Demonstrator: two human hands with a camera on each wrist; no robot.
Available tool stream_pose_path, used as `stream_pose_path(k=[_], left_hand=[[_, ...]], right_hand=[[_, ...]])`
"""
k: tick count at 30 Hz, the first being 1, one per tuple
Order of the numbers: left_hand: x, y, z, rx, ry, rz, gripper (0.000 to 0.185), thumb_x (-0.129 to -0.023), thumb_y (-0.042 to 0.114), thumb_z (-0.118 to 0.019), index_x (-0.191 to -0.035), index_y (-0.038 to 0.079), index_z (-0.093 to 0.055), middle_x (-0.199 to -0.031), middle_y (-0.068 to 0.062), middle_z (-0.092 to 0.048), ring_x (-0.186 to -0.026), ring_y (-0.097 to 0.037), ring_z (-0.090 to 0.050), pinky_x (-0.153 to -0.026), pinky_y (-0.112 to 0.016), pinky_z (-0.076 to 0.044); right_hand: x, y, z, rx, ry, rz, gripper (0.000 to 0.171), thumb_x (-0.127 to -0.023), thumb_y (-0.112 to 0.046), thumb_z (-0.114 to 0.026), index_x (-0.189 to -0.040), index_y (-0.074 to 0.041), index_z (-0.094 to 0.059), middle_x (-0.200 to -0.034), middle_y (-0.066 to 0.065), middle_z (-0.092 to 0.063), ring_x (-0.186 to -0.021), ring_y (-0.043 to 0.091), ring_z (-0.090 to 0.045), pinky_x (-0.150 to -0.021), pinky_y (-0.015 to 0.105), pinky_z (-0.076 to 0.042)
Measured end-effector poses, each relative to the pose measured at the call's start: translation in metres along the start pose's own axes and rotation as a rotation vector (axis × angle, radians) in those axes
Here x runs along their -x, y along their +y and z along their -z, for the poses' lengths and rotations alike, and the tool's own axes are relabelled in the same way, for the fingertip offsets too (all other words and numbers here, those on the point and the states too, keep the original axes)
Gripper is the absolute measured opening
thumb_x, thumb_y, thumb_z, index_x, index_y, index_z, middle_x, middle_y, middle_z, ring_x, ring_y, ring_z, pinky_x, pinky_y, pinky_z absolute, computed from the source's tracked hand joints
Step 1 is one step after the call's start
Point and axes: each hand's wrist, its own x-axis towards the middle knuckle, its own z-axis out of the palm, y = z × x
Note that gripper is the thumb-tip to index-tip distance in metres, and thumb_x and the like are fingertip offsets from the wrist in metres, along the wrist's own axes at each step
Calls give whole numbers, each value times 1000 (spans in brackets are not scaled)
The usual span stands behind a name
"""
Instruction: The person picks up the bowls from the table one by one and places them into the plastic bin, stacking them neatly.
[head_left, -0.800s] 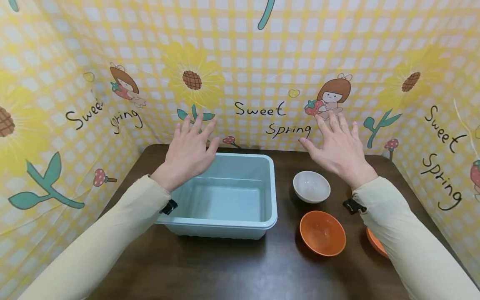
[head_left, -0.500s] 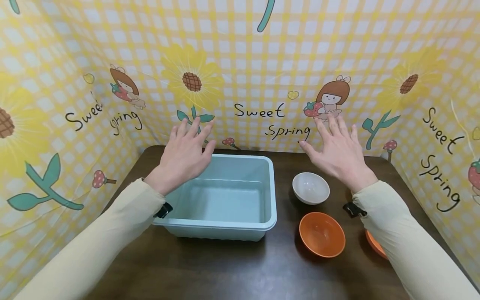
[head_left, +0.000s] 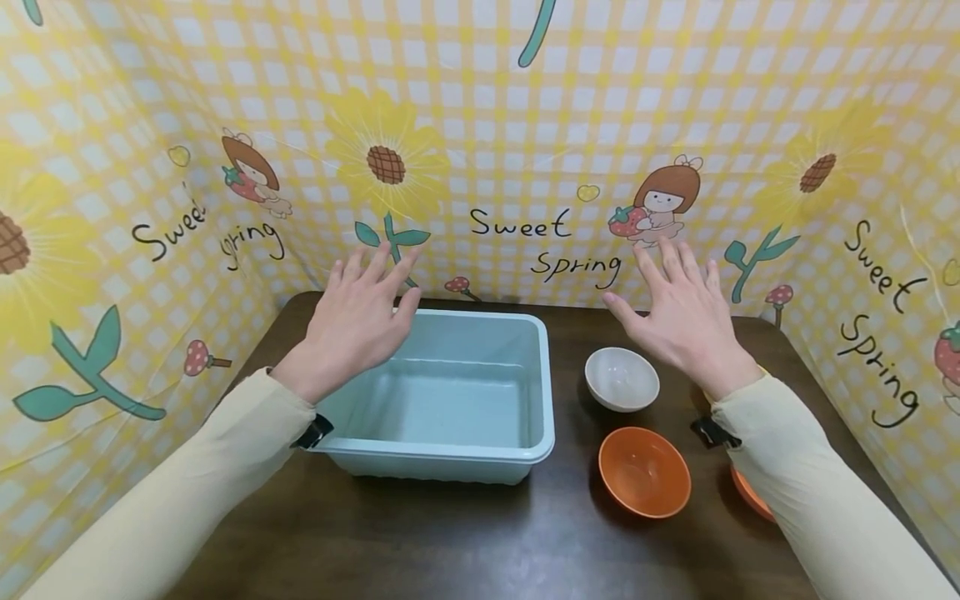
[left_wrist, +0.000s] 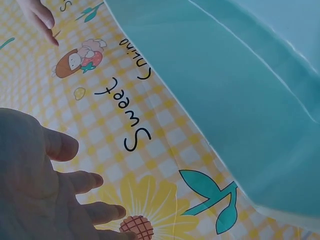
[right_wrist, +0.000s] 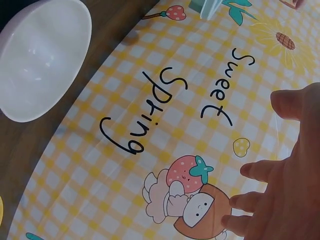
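Light-blue rectangular plastic tub (head_left: 442, 451): on dark brown table (head_left: 525, 550), left of bowls
Small round white bowl (head_left: 622, 380): just beside tub, right
Round orange bowl (head_left: 645, 472): nearer the person than white one (second orange bowl (head_left: 750, 495) partly behind right sleeve (head_left: 795, 454))
Left hand (head_left: 348, 329): raised, fingers spread, overlaps tub's left side in head view
Right hand (head_left: 682, 325): raised, fingers spread, nearest white bowl, apart

Site type: screened-off tabletop work area; the surrounding room cannot be identified. Evidence: yellow gingham sheeting (head_left: 480, 125), printed "Sweet Spring", lines the frame's left, top and right, enclosing a dark-brown table (head_left: 465, 533) at lower centre.
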Motion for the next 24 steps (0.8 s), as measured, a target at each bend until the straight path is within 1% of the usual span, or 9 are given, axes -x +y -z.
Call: stream_pose_path(k=[3,9,17,21,24], left_hand=[[3,-1,1,5,-1,2,62,-113,46,-28,-170,22,-22,-173,-20,-16,-156,-49,-9,-122,-64,-6],[12,-5,4,12,-7,5,62,-113,46,-28,-169,20,-23,-174,-20,-15,-157,-49,-7,-121,-65,-6],[22,-10,3,33,7,-3,61,-114,43,-32,-169,21,-24,-174,-20,-15,-156,-51,-9,-121,-65,-5],[24,-12,3,45,2,6,60,-114,43,-32,-169,18,-27,-173,-20,-16,-155,-52,-9,-121,-66,-5],[27,-13,4,55,-10,20,61,-114,43,-31,-168,16,-29,-173,-20,-17,-155,-53,-9,-120,-67,-6]], right_hand=[[3,1,-1,3,2,1,94,-101,-76,-39,-166,-10,-30,-170,28,-18,-156,49,-11,-118,71,0],[8,2,-3,6,7,-1,92,-101,-73,-43,-166,-9,-31,-169,29,-19,-155,50,-13,-118,70,-1],[15,2,-5,2,13,-6,92,-101,-73,-43,-165,-8,-32,-170,28,-20,-157,48,-11,-119,70,-1],[18,4,-6,-8,-4,-14,93,-101,-73,-44,-165,-7,-33,-171,27,-18,-157,48,-9,-118,71,-1],[21,5,-6,-7,-7,-18,92,-101,-73,-44,-164,-6,-34,-171,27,-17,-157,48,-10,-118,71,-2]])
